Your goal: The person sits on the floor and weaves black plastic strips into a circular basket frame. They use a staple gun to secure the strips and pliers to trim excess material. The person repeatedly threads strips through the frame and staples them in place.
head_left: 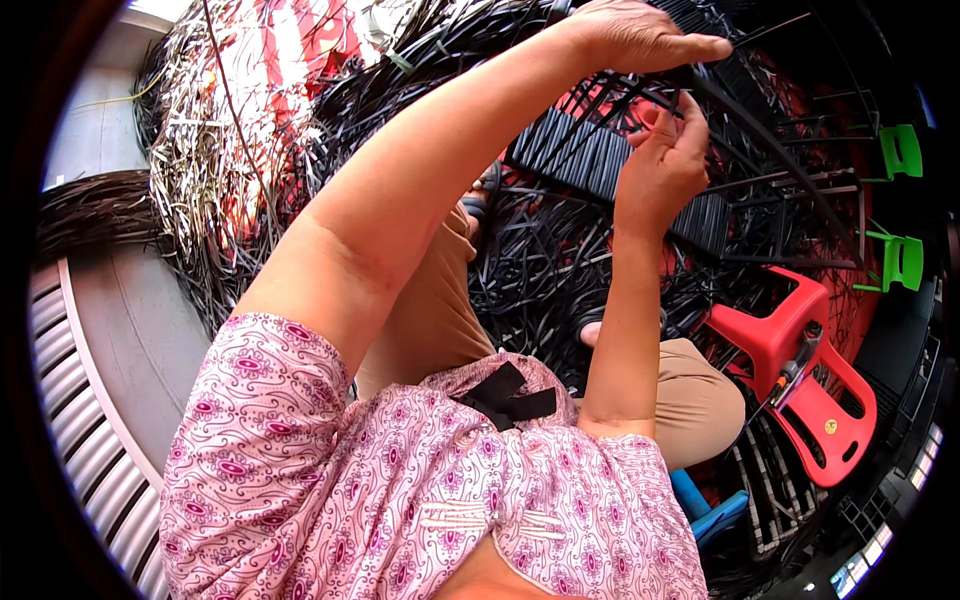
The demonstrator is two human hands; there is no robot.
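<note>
A dark frame (790, 165) with a panel of black flat strips (570, 152) woven across it stands in front of me. My left hand (635, 38) reaches over its top at the upper edge, back of the hand up. One digit stretches out to the right; the other fingers are partly cut off. Below it, my right hand (662, 170) is raised beside the panel, its fingers curled in toward the thumb. Dark strips run close to those fingertips, and what lies between them I cannot make out.
Loose black strips (530, 270) cover the floor around my feet. A large heap of strips (220, 130) rises at the left. To the right, a red plastic chair (775, 325) carries a hand tool (795, 372); green chairs (903, 262) stand beyond. A metal slatted surface (90, 400) lies at the left.
</note>
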